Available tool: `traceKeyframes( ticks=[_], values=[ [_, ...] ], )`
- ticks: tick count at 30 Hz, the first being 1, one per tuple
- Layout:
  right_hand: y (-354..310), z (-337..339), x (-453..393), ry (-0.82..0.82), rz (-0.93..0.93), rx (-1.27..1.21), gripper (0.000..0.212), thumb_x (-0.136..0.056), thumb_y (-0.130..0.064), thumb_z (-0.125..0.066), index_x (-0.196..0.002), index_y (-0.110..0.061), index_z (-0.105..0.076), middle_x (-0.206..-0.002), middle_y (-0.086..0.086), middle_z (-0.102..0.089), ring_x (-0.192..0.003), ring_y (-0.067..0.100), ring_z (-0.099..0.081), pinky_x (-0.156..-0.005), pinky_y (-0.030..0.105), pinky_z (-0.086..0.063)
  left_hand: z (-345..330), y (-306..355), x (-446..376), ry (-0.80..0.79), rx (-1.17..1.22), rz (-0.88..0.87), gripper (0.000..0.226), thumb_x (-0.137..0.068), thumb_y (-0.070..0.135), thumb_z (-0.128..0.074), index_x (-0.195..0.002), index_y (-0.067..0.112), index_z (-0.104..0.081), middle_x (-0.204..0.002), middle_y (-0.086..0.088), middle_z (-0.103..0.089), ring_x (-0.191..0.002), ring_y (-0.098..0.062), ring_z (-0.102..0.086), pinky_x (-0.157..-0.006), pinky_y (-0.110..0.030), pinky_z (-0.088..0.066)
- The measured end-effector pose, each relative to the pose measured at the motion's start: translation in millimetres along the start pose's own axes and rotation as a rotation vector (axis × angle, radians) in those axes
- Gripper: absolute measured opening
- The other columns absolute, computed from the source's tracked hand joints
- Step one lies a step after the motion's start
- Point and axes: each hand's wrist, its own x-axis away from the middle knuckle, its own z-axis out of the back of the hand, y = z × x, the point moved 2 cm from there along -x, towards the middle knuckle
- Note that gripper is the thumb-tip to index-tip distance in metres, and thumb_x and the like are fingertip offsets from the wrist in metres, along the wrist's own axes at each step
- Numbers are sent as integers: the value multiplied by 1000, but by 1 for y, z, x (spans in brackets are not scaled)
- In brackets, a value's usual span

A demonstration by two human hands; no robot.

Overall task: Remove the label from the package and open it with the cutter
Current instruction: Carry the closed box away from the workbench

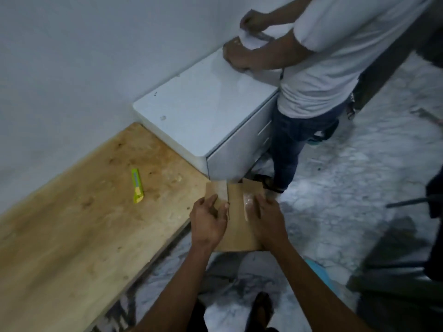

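Observation:
A brown cardboard package (236, 212) is held in the air just past the right edge of a wooden table (79, 224). My left hand (208, 221) grips its left side, thumb near a slit running down the top. My right hand (268, 219) grips its right side beside a strip of clear tape (247, 203). No label can be made out on the visible face. A yellow-green cutter (137, 185) lies on the table to the left of the package, apart from both hands.
A white cabinet (203, 109) stands behind the table against the wall. Another person (323, 68) in a white shirt and jeans stands at it, handling white paper. The marble-patterned floor (347, 200) lies to the right, with dark objects at the right edge.

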Motion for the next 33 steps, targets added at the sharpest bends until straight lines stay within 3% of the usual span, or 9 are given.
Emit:
traceKeyframes(
  ticks=[2, 4, 9, 14, 17, 23, 27, 31, 33],
  values=[
    [35, 16, 5, -64, 30, 15, 52, -101, -31, -46, -149, -14, -35, -158, 13, -28, -142, 24, -32, -99, 13, -20, -27, 14, 12, -16, -11, 17, 49, -88, 44, -68, -124, 10, -69, -111, -19, -70, -102, -33, -66, -86, -29, -51],
    [61, 30, 10, -77, 21, 15, 52, -101, -28, -47, -149, -13, -34, -163, 12, -16, -149, 21, -20, -103, 12, -19, -51, 30, 24, -51, -25, 14, 45, -91, 39, -67, -123, 6, -69, -119, -18, -68, -105, -32, -67, -82, -20, -43],
    [99, 37, 10, -36, -87, 21, 49, -100, -31, -46, -147, -17, -40, -163, 13, -15, -142, 30, -34, -103, 34, -37, -94, 36, 27, -113, -223, -121, 24, -95, 36, -59, -100, 13, -63, -123, -15, -56, -98, -36, -64, -73, -28, -44],
    [125, 8, -12, -85, -164, 54, 52, -101, -37, -41, -148, -15, -39, -161, 14, -24, -135, 31, -46, -100, 37, -43, -126, 4, 9, -184, -271, -85, 42, -99, 40, -45, -122, 12, -64, -121, -25, -59, -88, -41, -65, -67, -29, -35],
    [148, -22, -30, -123, -220, 38, 50, -100, -39, -43, -142, -13, -45, -154, 16, -36, -123, 34, -54, -96, 38, -45, -152, -29, -9, -246, -258, -1, 35, -103, 31, -43, -114, 6, -65, -105, -23, -66, -88, -40, -63, -66, -26, -26],
    [219, -100, -85, -137, -307, 63, 39, -101, -36, -44, -123, -5, -54, -118, 18, -60, -101, 35, -60, -78, 35, -45, -232, -125, -66, -256, -206, 232, 47, -98, 47, -47, -103, 3, -64, -102, -18, -65, -92, -33, -64, -71, -35, -47],
    [276, -160, -132, -159, -322, 69, 31, -99, -38, -48, -84, -11, -46, -82, 9, -50, -70, 25, -48, -62, 30, -31, -287, -175, -111, -250, -206, 246, 50, -98, 48, -50, -105, 1, -66, -101, -21, -66, -94, -37, -65, -69, -36, -49],
    [322, -211, -181, -151, -298, 48, 41, -99, -36, -48, -71, -8, -42, -60, 3, -40, -51, 13, -38, -45, 21, -25, -341, -230, -156, -232, -195, 299, 59, -97, 53, -47, -110, -1, -65, -106, -24, -67, -97, -38, -66, -75, -39, -54],
    [341, -231, -197, -122, -272, 22, 43, -99, -34, -50, -67, -6, -42, -55, 2, -38, -48, 11, -37, -44, 18, -32, -361, -248, -171, -233, -183, 300, 55, -99, 46, -45, -105, -4, -67, -104, -25, -67, -98, -39, -65, -80, -42, -55]
  ],
)
